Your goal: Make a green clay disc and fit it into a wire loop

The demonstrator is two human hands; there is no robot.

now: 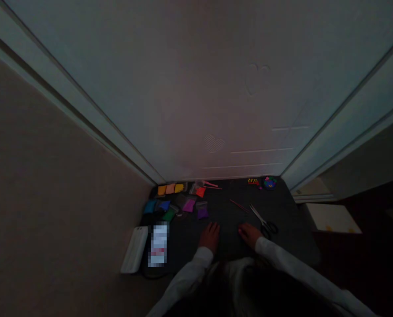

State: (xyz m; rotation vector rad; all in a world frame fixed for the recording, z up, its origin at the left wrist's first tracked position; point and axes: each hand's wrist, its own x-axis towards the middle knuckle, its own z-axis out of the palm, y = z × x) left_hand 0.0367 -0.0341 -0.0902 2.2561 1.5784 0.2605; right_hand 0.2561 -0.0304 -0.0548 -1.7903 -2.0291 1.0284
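My left hand (209, 237) lies on the dark tabletop (228, 246) with its fingers spread and nothing in it. To its right, my right hand (248, 234) rests with curled fingers; anything inside them is hidden in the dim light. Just beside the right hand are scissors (262, 220), their blades pointing away from me. A thin pink stick (239, 205) lies beyond that hand. Nearest to the left hand is a clear bag of purple material (202, 213). A magenta bag (189, 205) and a green bag (169, 214) lie farther left.
Orange (162, 190), yellow (179, 188) and red (201, 192) packets line the back, near the wall (183, 110). At back right sit a yellow-dotted piece (253, 181) and a blue round piece (269, 183). A blurred phone-like screen (158, 244) and a white case (135, 250) are at left.
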